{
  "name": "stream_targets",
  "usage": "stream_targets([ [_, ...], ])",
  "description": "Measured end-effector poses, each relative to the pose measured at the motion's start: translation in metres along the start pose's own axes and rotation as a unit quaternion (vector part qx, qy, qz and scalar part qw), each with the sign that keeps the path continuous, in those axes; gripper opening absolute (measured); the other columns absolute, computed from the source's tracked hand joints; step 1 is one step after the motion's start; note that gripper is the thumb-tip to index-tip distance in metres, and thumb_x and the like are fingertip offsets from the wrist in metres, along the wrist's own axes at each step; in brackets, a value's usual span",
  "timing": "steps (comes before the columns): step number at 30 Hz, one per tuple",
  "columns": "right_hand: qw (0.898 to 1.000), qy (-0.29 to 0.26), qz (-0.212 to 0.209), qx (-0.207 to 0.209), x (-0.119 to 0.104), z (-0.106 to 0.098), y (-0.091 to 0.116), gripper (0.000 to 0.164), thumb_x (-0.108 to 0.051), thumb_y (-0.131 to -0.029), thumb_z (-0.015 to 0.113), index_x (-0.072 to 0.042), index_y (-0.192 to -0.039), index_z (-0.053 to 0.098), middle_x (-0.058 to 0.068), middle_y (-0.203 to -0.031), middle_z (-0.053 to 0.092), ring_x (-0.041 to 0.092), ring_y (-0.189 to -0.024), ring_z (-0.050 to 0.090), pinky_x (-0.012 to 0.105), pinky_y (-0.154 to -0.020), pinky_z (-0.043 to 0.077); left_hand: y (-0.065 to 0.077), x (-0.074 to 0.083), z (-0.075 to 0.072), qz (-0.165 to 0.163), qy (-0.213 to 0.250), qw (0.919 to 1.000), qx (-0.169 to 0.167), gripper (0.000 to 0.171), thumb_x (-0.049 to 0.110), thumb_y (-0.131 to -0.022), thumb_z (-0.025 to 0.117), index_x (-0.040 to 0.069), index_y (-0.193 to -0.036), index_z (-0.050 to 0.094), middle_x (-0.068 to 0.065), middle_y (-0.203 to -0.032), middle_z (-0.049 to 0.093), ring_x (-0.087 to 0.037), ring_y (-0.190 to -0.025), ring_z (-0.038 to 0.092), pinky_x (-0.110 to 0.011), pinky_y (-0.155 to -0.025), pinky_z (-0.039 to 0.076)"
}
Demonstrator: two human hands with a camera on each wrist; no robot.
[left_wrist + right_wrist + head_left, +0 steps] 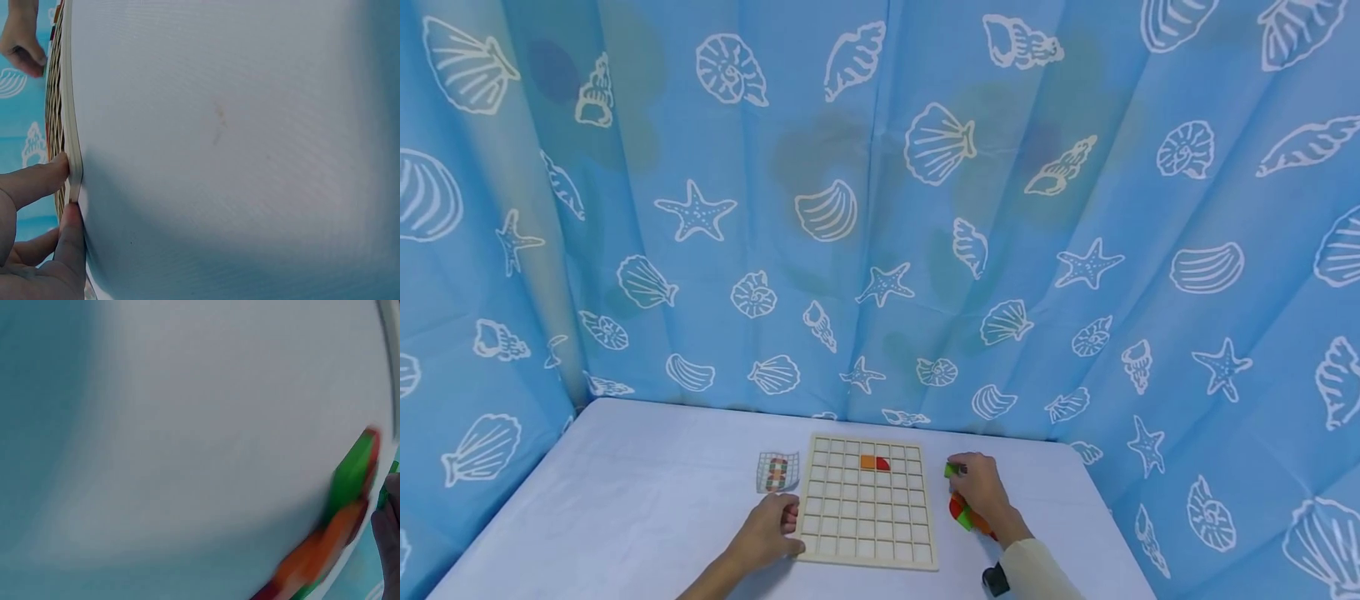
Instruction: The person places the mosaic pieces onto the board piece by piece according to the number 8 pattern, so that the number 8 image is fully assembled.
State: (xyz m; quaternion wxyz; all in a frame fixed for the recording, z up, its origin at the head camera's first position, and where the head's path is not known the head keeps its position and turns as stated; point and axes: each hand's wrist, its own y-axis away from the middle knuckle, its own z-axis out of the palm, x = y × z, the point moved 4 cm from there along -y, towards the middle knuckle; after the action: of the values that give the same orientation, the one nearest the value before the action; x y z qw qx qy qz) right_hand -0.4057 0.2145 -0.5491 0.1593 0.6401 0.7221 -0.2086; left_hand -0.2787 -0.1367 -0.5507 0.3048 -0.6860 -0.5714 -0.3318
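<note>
A pale wooden grid board (865, 517) lies on the white table. An orange square tile (868, 462) and a red quarter-round tile (882, 464) sit side by side in its upper cells. My left hand (767, 529) holds the board's left edge near the lower corner; in the left wrist view a finger and thumb press on the board's rim (72, 125). To the right of the board, my right hand (981, 487) pinches a small green tile (952, 469), partly hidden by the fingers. Below that hand lies a pile of red, green and orange tiles (964, 515), blurred in the right wrist view.
A small printed pattern card (777, 472) lies left of the board, showing a grid with coloured shapes. A black object (996, 579) is at the right wrist. Behind the white table (647, 500) hangs a blue curtain (850, 250) with white shell prints.
</note>
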Motion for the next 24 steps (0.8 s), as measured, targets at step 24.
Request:
stream_targets([
  [24, 0.975, -0.052, -0.215, -0.028, -0.098, 0.043, 0.008, 0.023, -0.003, -0.084, 0.072, -0.003, -0.108, 0.074, 0.007, -0.104, 0.070, 0.021, -0.098, 0.065, 0.033, -0.082, 0.057, 0.002, 0.003, 0.000, 0.012, 0.017, 0.9998, 0.000, 0.064, -0.004, -0.062, 0.085, -0.018, -0.116, 0.054, -0.007, -0.092, 0.053, -0.018, -0.085, 0.054, -0.032, -0.077, 0.051],
])
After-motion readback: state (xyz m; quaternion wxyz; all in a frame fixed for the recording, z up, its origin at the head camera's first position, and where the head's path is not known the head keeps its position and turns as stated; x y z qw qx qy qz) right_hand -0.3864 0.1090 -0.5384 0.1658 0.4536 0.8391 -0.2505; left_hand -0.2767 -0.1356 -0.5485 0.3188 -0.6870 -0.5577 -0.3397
